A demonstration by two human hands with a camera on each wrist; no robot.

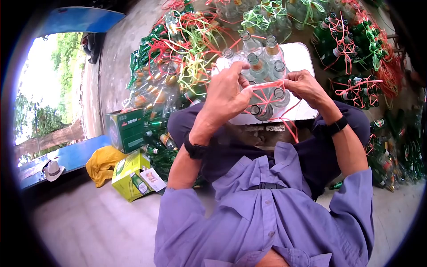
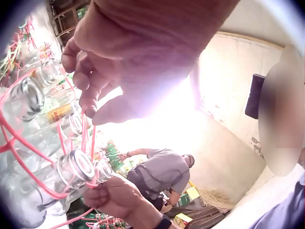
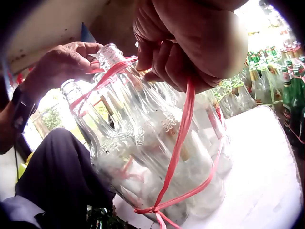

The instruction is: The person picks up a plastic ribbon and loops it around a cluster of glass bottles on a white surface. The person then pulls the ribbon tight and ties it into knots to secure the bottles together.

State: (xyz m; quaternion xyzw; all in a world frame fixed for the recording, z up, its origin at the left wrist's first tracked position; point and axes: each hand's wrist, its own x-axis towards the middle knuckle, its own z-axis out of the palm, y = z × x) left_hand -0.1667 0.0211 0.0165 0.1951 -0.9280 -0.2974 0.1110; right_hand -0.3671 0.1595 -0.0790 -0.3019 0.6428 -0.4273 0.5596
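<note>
Several clear glass bottles (image 1: 256, 66) stand in a tight group on a white board (image 1: 302, 58), with pink twine (image 1: 262, 99) crossing round their necks. The left hand (image 1: 227, 91) pinches a strand between thumb and fingertips at the near left of the necks, as the left wrist view also shows for that hand (image 2: 114, 71). Opposite it, the right hand (image 1: 307, 89) pinches the twine close to the right-hand necks. In the right wrist view the fingers of the right hand (image 3: 186, 47) are curled round the twine (image 3: 181, 138), which runs down to a knot low on the bottles.
Tied bundles of green bottles (image 1: 338, 44) lie at the right. Clear bottles and red and green twine (image 1: 191, 49) heap at the left, near a green carton (image 1: 126, 129), a yellow-green box (image 1: 130, 174) and a yellow cloth (image 1: 102, 164). Another person (image 2: 159, 171) bends in the background.
</note>
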